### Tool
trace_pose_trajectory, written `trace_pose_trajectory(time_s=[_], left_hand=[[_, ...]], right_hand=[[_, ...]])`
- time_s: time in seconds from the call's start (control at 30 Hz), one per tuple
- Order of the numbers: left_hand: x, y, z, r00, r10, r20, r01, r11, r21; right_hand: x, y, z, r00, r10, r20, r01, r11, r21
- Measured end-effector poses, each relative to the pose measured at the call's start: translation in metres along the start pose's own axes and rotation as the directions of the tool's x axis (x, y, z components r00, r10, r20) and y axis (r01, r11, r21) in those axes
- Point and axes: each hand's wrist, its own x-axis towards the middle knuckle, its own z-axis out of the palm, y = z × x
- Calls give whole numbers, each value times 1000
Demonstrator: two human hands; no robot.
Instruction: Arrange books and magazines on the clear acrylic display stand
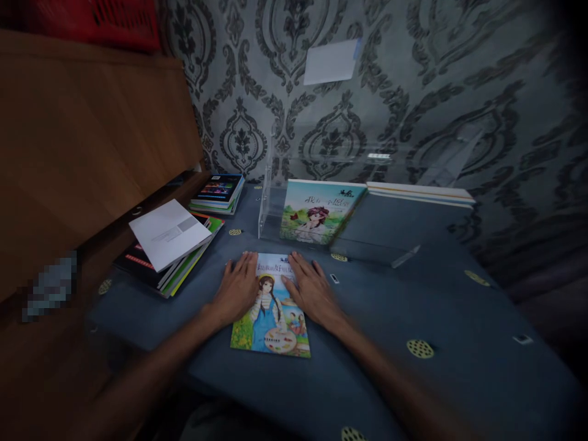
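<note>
- In the head view, laying the left hand (239,283) flat over the upper left edge of a picture book (271,315), with fingers stretched forward and uncurled.
- Laying the right hand (316,291) likewise over the upper right edge, open, with thumb reaching in onto the cover.
- Lying face up between both, flat on the dark blue worktop (376,331); showing a drawn figure in a blue dress and striped sleeves, with a paint palette below.
- Just beyond, standing on the same worktop, a clear rack (264,205).
- Propped inside on the left, a green-covered book (305,217); to its right, a stack of books (422,195) with pale top edges.
- Off to the left, piled unevenly, some dark and green books (142,266), with a white book (169,233) askew on top.
- Behind these, another smaller pile (218,191).
- Along the left side, a wooden cabinet (92,147), with a red basket (128,24) above.
- At the back, a patterned wall (243,138) bearing a white sheet (331,63).
</note>
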Motion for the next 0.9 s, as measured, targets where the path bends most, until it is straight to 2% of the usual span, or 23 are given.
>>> trace_pose_trajectory(time_s=[0.1,0.2,0.4,0.47,0.63,0.8,0.9], left_hand=[[1,-1,-2,1000,20,1,-20,999,-30],[3,-2,-2,995,95,8,-94,994,-61],[17,-3,-4,959,273,73,-256,949,-185],[21,1,-6,926,366,89,-340,914,-222],[10,19,-14,799,580,158,-526,802,-284],[-19,36,-25,710,671,213,-563,722,-402],[-33,46,-34,694,678,243,-548,716,-433]], right_hand=[[1,0,-1,1000,-5,-1,5,1000,17],[3,4,-3,1000,-12,-15,13,998,67],[9,29,-4,998,-26,-63,43,958,284],[11,35,-2,997,-40,-71,62,942,330],[12,41,4,994,-43,-97,76,928,366],[13,39,1,996,-41,-81,68,930,360],[12,36,-2,998,-20,-61,39,943,330]])
